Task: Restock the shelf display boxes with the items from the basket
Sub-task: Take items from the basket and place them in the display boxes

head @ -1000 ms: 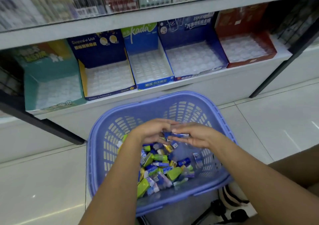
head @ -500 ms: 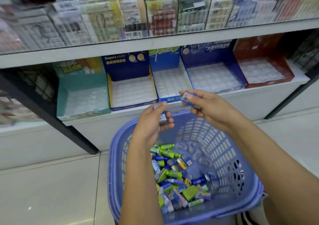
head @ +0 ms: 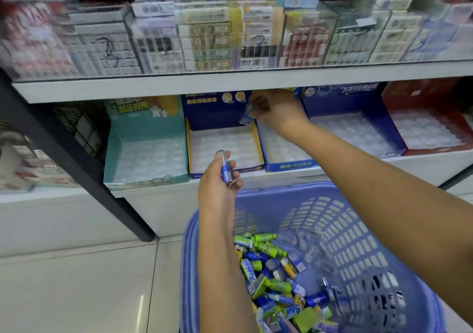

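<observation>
We lose the basket (head: 332,192) below the bottom edge, upper-shelf packs (head: 204,38) smeared beyond reading for us, small piece (head: 245,118) in the right hand (head: 279,110) a blur, red box (head: 435,151) clipped at our right edge

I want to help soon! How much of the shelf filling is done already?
Hardly any. The teal box, the yellow-edged box and the red box show only bare trays. The right hand holds a small item near the back of the yellow-edged box; the left hand holds a blue tube. A big pile waits in the basket.
</observation>
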Available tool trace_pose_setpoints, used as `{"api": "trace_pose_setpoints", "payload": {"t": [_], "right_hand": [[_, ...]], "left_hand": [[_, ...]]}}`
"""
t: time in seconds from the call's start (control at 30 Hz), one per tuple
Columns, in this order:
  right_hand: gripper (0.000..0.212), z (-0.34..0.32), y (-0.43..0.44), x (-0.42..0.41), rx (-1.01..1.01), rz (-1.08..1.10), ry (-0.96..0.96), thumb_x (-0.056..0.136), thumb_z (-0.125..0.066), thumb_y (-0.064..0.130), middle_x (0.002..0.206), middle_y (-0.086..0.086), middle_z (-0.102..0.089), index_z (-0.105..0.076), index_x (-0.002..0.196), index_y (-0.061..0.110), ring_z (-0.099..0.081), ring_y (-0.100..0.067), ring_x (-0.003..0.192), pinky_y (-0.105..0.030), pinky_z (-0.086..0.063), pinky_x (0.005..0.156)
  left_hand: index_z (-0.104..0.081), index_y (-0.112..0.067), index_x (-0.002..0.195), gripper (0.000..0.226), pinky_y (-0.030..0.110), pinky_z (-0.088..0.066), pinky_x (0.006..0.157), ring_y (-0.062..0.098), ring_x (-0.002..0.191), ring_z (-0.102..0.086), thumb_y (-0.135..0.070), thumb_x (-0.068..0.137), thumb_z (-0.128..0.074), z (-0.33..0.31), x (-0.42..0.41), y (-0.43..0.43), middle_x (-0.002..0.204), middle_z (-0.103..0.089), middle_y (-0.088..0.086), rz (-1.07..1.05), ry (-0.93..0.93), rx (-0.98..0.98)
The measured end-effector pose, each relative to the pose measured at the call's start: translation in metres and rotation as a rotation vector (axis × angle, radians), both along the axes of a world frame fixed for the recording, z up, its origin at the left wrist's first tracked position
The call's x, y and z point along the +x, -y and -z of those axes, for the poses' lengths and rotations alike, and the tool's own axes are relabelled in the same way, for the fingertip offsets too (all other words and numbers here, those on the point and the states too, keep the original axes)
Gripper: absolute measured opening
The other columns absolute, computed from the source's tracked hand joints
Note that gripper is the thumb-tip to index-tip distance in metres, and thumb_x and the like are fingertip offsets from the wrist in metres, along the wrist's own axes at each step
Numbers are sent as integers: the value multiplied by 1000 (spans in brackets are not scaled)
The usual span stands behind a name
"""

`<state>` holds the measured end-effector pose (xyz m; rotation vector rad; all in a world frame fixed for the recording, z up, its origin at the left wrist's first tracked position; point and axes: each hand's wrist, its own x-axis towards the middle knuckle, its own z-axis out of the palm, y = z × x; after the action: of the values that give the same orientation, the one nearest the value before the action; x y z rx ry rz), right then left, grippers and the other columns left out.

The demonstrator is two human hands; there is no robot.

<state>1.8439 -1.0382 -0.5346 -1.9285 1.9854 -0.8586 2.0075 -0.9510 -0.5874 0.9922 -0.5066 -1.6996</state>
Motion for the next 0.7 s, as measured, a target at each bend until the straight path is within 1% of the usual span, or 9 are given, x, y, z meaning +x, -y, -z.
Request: {"api": "trace_pose_setpoints", "payload": {"t": [0.07,0.1,0.17,0.27,0.37,0.43,0.5,0.57,0.7], "right_hand": [[22,7,15,-1,35,-28,-20,90,-58,12,110,-10,-67,-64,111,9,-59,-16,93,-10,-40,68],[24,10,20,-2,46,-55,-58,90,-58,12,113,-10,-66,-63,114,9,-59,-16,97,-7,-37,70],[25,16,26,-4,60,-101,-158,90,-60,11,114,-10,-65,-62,115,9,-60,-20,103,-13,-38,79],[26,20,31,-3,105,-143,-170,88,-62,8,113,-11,-66,-63,114,7,-60,-21,105,-18,-40,81],[28,17,36,0,150,-166,-220,88,-63,8,117,-9,-64,-64,116,8,-59,-20,107,-16,-37,81],[32,14,39,4,151,-179,-266,88,-63,12,125,-9,-61,-63,120,9,-56,-21,113,-17,-37,86],[34,13,42,6,154,-172,-299,89,-62,15,130,-8,-58,-61,123,10,-53,-23,118,-20,-37,92],[35,14,44,5,133,-145,-336,90,-61,19,129,-7,-59,-61,124,12,-54,-23,117,-23,-38,93],[33,21,42,5,75,-118,-436,92,-56,24,129,-9,-57,-62,123,12,-51,-27,119,-26,-38,91]], "left_hand": [[-63,-17,96,16,18,-48,54,8,69,-56,-29,96,-52,6,3,2,87,-66,-1,-17,101,-28],[-63,-18,97,16,18,-50,57,7,73,-59,-30,95,-53,10,4,3,94,-68,-1,-20,156,-43],[-62,-17,102,20,19,-52,62,6,77,-60,-33,96,-51,16,3,3,102,-69,-1,-19,271,-75],[-60,-15,108,25,19,-52,65,4,79,-60,-35,97,-49,21,2,5,105,-68,-3,-18,403,-121],[-59,-13,111,29,13,-52,60,1,72,-59,-35,96,-49,21,4,8,105,-63,-1,-21,524,-173],[-59,-8,114,32,8,-49,54,5,74,-57,-33,96,-50,22,11,12,108,-61,4,-42,589,-203],[-59,-6,114,32,6,-47,51,12,77,-57,-31,96,-51,23,17,15,110,-60,9,-50,631,-215],[-60,-7,115,31,5,-46,50,15,80,-57,-31,96,-52,23,20,15,108,-61,8,-47,649,-218],[-61,-17,109,21,7,-47,52,6,74,-57,-30,94,-56,22,24,13,98,-61,-2,-22,605,-204]]}}
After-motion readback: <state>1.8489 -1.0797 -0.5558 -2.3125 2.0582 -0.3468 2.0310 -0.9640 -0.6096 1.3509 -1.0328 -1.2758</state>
